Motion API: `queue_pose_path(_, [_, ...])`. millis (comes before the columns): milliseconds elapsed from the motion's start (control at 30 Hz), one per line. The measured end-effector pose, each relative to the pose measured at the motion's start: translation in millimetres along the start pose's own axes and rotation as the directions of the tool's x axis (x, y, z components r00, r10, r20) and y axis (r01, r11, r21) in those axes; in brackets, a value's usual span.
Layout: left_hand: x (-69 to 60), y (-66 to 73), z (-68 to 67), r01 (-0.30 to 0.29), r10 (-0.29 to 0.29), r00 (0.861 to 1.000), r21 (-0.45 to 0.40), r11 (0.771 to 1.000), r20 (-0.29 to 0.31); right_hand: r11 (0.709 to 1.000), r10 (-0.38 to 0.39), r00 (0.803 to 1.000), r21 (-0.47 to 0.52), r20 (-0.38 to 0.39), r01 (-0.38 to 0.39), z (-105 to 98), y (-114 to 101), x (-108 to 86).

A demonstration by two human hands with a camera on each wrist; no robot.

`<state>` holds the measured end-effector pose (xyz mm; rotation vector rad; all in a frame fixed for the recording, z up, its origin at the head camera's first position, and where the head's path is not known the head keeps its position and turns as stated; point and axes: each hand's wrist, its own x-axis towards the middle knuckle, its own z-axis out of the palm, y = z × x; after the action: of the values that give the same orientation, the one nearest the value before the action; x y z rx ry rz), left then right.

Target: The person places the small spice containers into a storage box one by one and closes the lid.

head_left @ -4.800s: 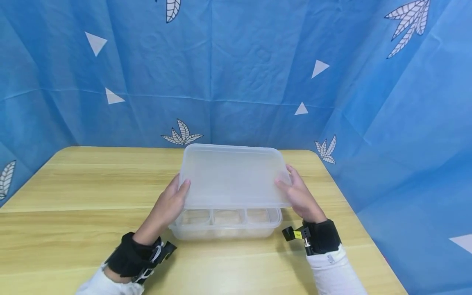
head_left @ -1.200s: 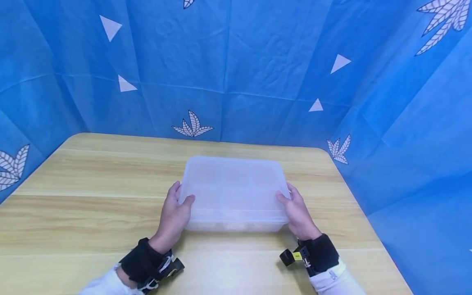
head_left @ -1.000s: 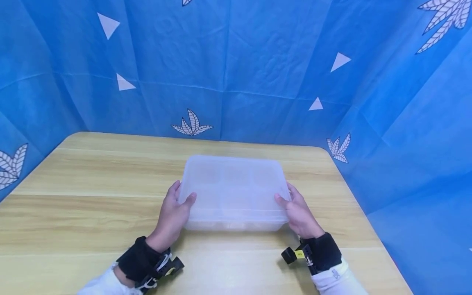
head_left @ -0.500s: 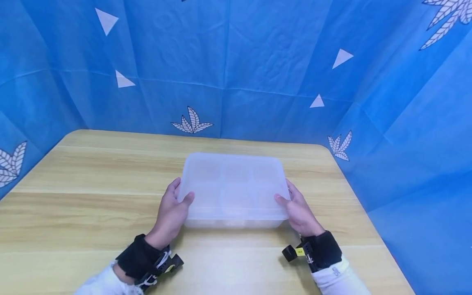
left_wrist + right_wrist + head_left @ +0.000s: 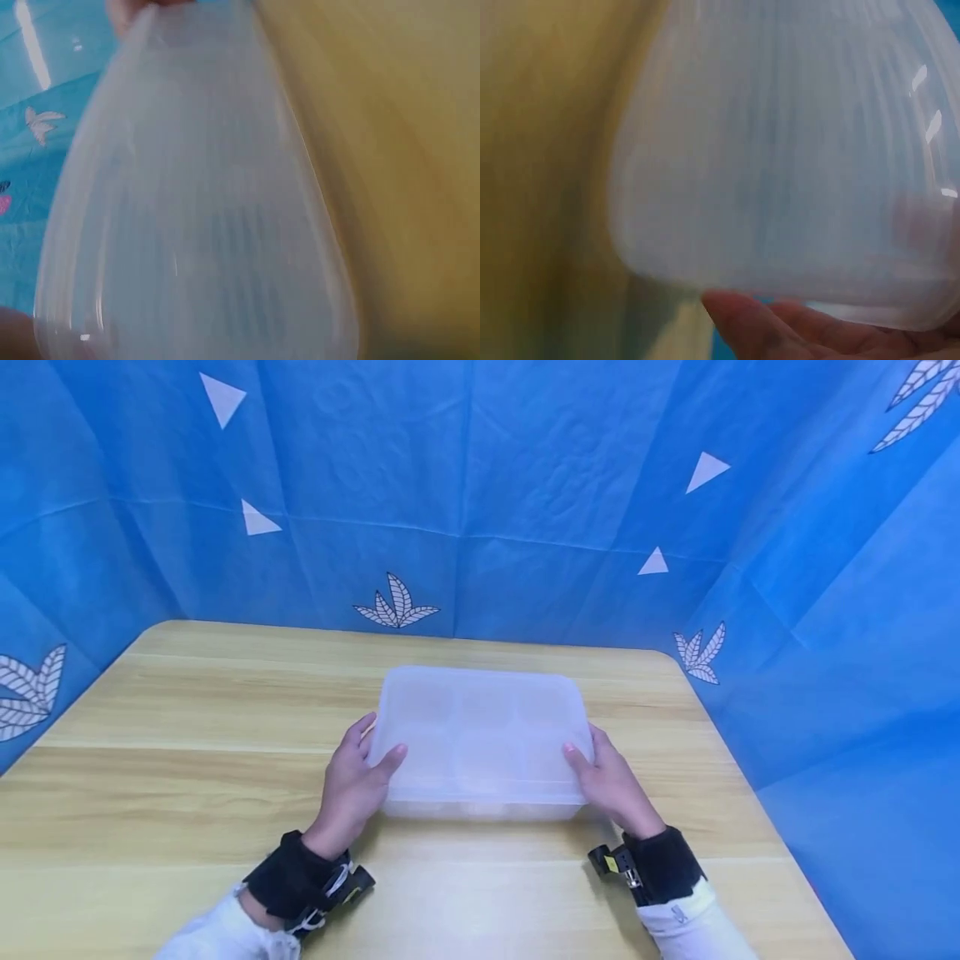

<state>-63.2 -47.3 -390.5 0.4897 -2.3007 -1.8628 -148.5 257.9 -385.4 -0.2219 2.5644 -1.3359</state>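
Observation:
A translucent plastic food container (image 5: 480, 811) with several compartments stands on the table in the head view, its frosted lid (image 5: 480, 735) lying over the top. My left hand (image 5: 351, 787) grips the left side, thumb over the lid's edge and fingers down the side. On the opposite side my right hand (image 5: 617, 787) holds it the same way, thumb on the lid. The container's front wall (image 5: 195, 195) fills much of the left wrist view. Fingers (image 5: 757, 330) show against it in the right wrist view. Whether the lid is snapped down I cannot tell.
A light wood-grain table (image 5: 187, 760) lies under the container. Blue cloth (image 5: 525, 485) with white leaves and triangles hangs behind it and at both sides. Black straps (image 5: 663, 864) with small cameras are on both wrists.
Earlier, both hands held the lid tilted above the container, whose compartments showed in front. Now the lid lies over it. In the last second the hands have barely moved; the head view has shifted slightly.

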Motion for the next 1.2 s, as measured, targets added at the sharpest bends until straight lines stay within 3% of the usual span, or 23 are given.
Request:
queue_pose_path(100, [6.7, 4.2, -3.3, -0.05, 0.045, 0.998, 0.164, 0.985, 0.037, 0.996, -0.001, 1.0, -0.087, 0.01, 0.001, -5.8, -1.5, 1.3])
queue_pose_path(200, [14.3, 10.7, -9.7, -0.096, 0.068, 0.992, 0.289, 0.953, 0.107, 0.997, 0.01, 1.0, -0.08, 0.02, -0.008, -11.7, 0.0, 4.4])
queue_pose_path(400, [35.5, 26.4, -24.3, -0.161, 0.066, 0.972, 0.433, 0.887, 0.227, 1.0, 0.003, 0.996, 0.006, 0.088, -0.004, -29.6, 0.7, 20.7])
queue_pose_path(567, [67.2, 34.4, -29.4, -0.211, 0.094, 0.964, 0.503, 0.838, 0.249, 0.995, -0.027, 0.998, -0.099, 0.05, 0.032, -43.0, -9.5, 53.5])
queue_pose_path(700, [94.2, 33.2, -30.1, -0.186, 0.046, 0.962, 0.522, 0.832, 0.27, 0.988, -0.046, 0.996, -0.147, 0.072, 0.057, -46.6, -13.2, 83.3])
queue_pose_path(833, [113.6, 29.0, -27.6, -0.171, 0.004, 0.954, 0.532, 0.829, 0.301, 0.996, -0.009, 0.988, -0.09, 0.156, 0.023, -44.9, -13.8, 102.6])
queue_pose_path(1000, [123.7, 24.0, -22.1, -0.139, -0.018, 0.955, 0.502, 0.854, 0.296, 0.997, 0.06, 0.979, -0.056, 0.193, -0.05, -38.6, -17.0, 115.5])
queue_pose_path(1200, [130.0, 26.9, -19.7, -0.068, -0.079, 0.96, 0.497, 0.865, 0.269, 0.985, 0.065, 0.986, -0.17, 0.154, -0.038, -31.2, -22.2, 125.6])
